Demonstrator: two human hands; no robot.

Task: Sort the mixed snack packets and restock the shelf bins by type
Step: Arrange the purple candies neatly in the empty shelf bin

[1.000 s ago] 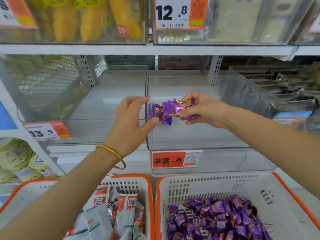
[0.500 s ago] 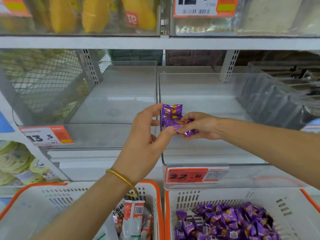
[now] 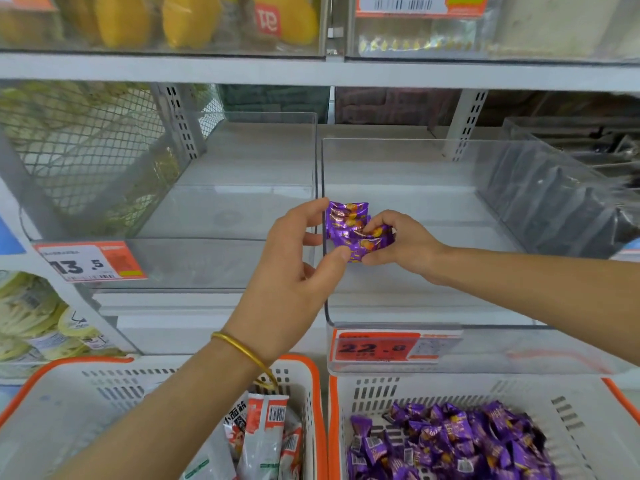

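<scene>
Since a second ago we have gathered the purple packets [image 3: 348,225] from a flat fan into an upright bunch and lowered them beside the left edge of the clear bin [image 3: 491,351] (the one tagged 22.8). Our left hand [image 3: 294,271] pinches the bunch between thumb and forefinger; our right hand [image 3: 405,244] curls its fingers round it from the other side.

glossy purple foil packets [image 3: 349,230], clear smooth plastic bin [image 3: 433,209], matt perforated plastic baskets [image 3: 485,389], shiny gold metal bangle [image 3: 242,351], paper price tags [image 3: 377,348]
</scene>
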